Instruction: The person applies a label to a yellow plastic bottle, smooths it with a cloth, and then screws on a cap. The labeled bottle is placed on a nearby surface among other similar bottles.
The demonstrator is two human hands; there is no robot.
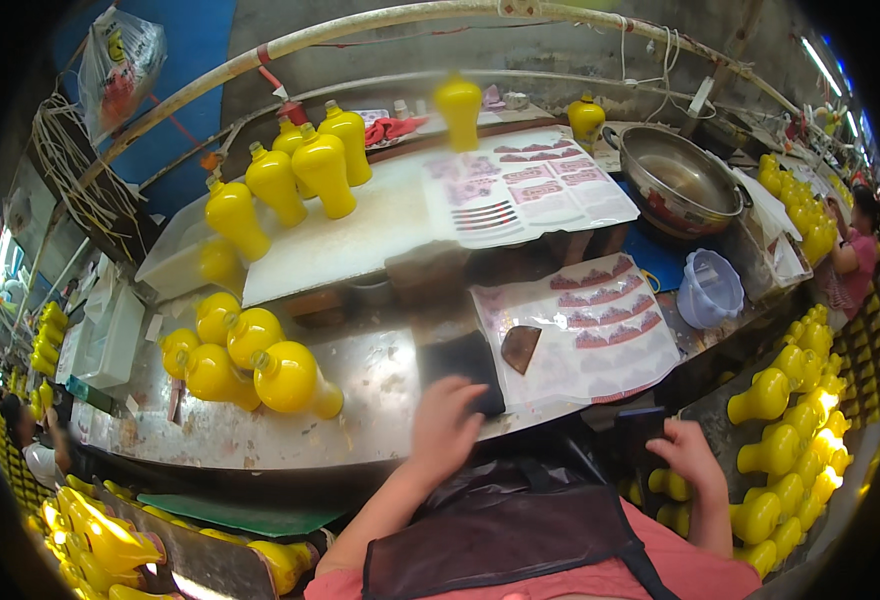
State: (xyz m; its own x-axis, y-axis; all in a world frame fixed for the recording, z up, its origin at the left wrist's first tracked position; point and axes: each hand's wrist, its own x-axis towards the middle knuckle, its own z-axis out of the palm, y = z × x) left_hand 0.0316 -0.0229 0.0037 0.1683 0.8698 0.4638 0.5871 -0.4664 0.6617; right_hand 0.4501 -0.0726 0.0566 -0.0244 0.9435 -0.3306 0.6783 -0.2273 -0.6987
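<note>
My left hand (445,425) is blurred and lies on the near edge of a flat black pad (460,360) on the metal bench (360,410); I cannot tell whether it grips the pad. My right hand (692,455) is lower right, below the bench edge, and holds a dark flat rectangular object (640,425). Just right of the pad lies a sheet of red-and-white labels (600,330) with a small brown scraper (520,345) on its left edge. Several yellow plastic bottles (250,365) lie on their sides on the bench to the left.
Upright yellow bottles (300,170) stand on a white board (360,235) behind, beside a second label sheet (535,190). A metal bowl (680,180) and a pale plastic tub (710,290) sit at right. More yellow bottles (790,440) are piled lower right and lower left. Other people (855,255) work nearby.
</note>
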